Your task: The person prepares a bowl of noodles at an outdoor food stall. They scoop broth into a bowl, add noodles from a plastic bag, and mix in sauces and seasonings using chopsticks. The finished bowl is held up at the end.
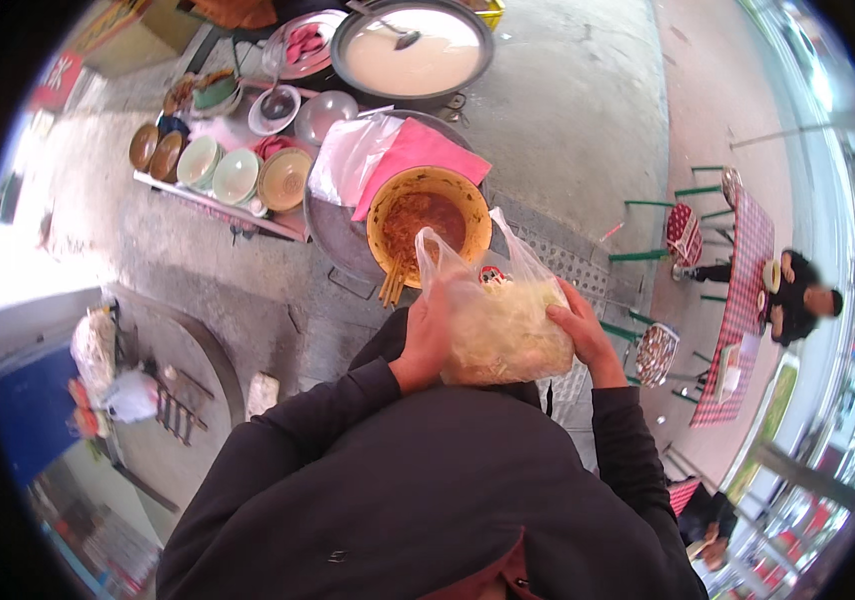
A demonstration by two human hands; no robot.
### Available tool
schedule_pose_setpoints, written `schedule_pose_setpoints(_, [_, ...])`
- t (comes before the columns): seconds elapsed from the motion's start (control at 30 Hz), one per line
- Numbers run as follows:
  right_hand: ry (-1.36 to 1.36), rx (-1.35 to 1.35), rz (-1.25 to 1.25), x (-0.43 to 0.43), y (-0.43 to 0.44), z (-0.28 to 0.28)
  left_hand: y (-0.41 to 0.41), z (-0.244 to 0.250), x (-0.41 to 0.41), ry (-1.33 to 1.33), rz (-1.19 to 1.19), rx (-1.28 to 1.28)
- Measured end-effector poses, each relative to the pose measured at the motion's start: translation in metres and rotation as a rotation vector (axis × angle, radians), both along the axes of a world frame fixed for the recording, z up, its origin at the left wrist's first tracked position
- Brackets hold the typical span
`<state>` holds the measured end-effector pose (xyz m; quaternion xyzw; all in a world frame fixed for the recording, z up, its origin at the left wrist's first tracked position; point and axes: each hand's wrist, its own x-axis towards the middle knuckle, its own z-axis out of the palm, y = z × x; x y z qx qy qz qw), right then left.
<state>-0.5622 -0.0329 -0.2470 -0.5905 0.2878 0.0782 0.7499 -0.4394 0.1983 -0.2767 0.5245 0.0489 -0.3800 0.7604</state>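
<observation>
A clear plastic bag (510, 337) filled with pale yellowish shredded food is held up in front of my body. My left hand (427, 337) presses against its left side, partly blurred. My right hand (583, 322) grips the opposite side, thumb on the front. The bag's two handle loops stand up loose. Just beyond it is a yellow pot (479, 196) with reddish-brown sauce (427, 214) inside. Several wooden chopsticks (394, 283) lean over the near rim. Behind the pot lie a pink sheet (439, 142) and a stack of clear plastic bags (349, 161).
A large pan of whitish liquid (427, 56) with a ladle (406, 39) stands farther off. Stacked bowls (236, 176) line a low table at left. To the right, a person (802, 300) sits at a checked-cloth table (746, 247) with stools (656, 352) beside it.
</observation>
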Motion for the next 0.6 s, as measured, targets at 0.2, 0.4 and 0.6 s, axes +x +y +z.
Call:
schedule_pose_setpoints(0.2, [0.065,0.153,0.173,0.058,-0.042,-0.032,-0.02,-0.011,0.01,0.094,0.243,0.099])
schedule_pose_setpoints(0.4, [0.126,0.294,0.395,0.121,-0.09,-0.064,-0.044,-0.03,0.002,0.219,0.357,0.255])
schedule_pose_setpoints(0.6, [0.156,0.349,0.658,0.17,-0.118,-0.072,-0.079,-0.041,-0.021,0.292,0.537,0.156])
